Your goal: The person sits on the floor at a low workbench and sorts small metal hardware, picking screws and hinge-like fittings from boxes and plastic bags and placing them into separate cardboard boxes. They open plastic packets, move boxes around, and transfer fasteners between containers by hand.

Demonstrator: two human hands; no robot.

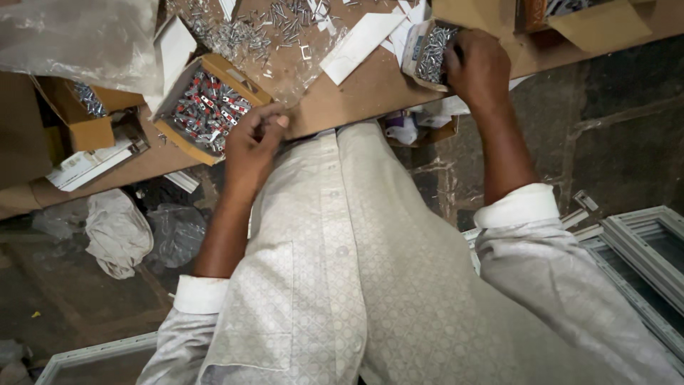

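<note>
Screw box (429, 53) overhung the bench (356, 96) edge, right hand (476, 68) dipped in, its grip hidden; left hand (253, 142) pinched something unidentifiable.

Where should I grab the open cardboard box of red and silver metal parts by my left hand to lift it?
Grip the cardboard box by its two long side walls, both hands coming from above. It is open-topped, full of loose parts, and overhangs the table edge, so keep it level.
</note>
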